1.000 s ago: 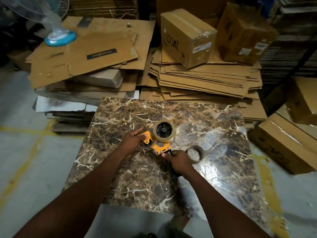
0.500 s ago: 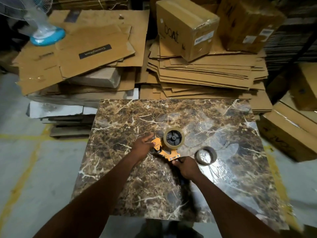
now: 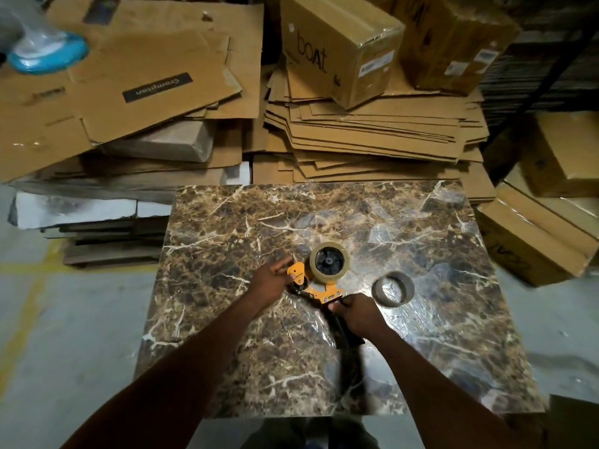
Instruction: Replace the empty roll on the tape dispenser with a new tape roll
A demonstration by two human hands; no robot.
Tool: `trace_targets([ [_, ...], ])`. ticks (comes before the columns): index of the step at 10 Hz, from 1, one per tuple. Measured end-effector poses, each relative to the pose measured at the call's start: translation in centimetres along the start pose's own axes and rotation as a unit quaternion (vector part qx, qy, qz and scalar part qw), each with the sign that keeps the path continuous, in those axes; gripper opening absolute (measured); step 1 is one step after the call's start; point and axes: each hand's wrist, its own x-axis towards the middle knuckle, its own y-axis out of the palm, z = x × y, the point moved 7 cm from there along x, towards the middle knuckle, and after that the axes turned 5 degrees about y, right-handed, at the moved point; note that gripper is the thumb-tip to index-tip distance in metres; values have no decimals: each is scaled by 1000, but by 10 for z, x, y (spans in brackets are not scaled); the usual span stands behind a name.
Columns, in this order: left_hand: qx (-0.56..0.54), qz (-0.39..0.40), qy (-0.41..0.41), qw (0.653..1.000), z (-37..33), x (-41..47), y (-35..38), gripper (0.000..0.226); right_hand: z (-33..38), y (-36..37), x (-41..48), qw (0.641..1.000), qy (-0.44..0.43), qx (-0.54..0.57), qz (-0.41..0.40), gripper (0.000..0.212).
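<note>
An orange tape dispenser [image 3: 324, 291] lies on the marbled table [image 3: 227, 228], with a tan tape roll [image 3: 329, 263] seated on its black hub. My right hand [image 3: 356, 315] grips the dispenser's black handle. My left hand [image 3: 270, 280] holds the dispenser's front end by the orange plate, fingers pinched there. An empty cardboard core [image 3: 393, 288] lies flat on the table just right of the dispenser, untouched.
Stacks of flattened cardboard [image 3: 372, 131] lie behind the table. Sealed boxes [image 3: 340, 47] sit on them and more boxes [image 3: 534, 241] stand at the right. A fan base [image 3: 48, 53] is at the far left. Concrete floor surrounds the table.
The view has shifted down and left, so the dispenser and both hands sit more to the right in frame. Both hands keep their hold on the dispenser; the empty core stays put.
</note>
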Motion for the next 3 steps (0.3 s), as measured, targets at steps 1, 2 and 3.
trace_targets([
  [1,59,-12,29,998,-5,0,-3,54,0,1,1,1000,-1,-13,-15,48],
  [2,99,-29,48,994,-7,-4,-3,56,1,3,0,998,-4,-47,-34,50],
  [3,205,-67,111,970,-17,-7,-8,63,0,-2,-1,998,-18,-23,-58,47],
])
